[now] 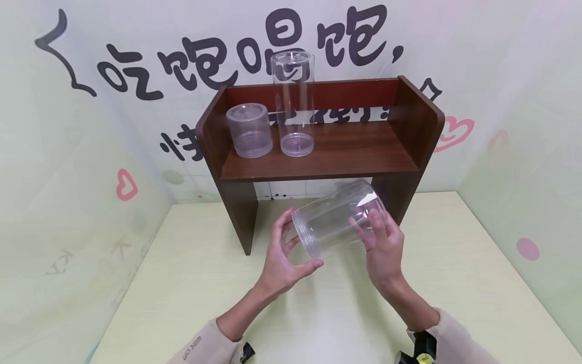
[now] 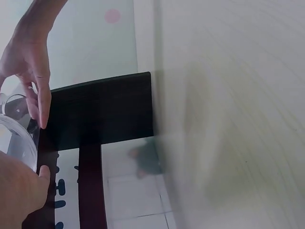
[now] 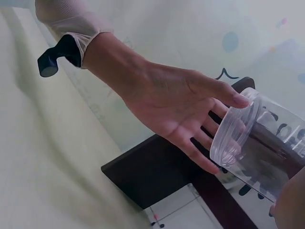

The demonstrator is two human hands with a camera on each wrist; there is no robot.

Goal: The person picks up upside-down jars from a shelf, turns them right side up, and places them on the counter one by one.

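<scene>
Both hands hold a large clear jar [image 1: 334, 220], tilted in the air in front of the shelf, with its ridged end to the lower left. My left hand [image 1: 283, 265] grips around that ridged end, thumb below and fingers behind it. At the other, higher end, my right hand [image 1: 386, 250] holds the jar, its thumb on the near side and fingers showing through the clear wall. In the right wrist view, the left hand [image 3: 167, 100] has its thumb on the rim. The left wrist view catches only part of the jar [image 2: 19, 140].
A dark brown wooden shelf [image 1: 336, 159] stands at the back of the pale table [image 1: 182, 298]. On its left half are a short clear jar [image 1: 250, 131] and a tall, narrow clear jar [image 1: 295, 106]. Behind is a printed wall sheet [image 1: 136, 30].
</scene>
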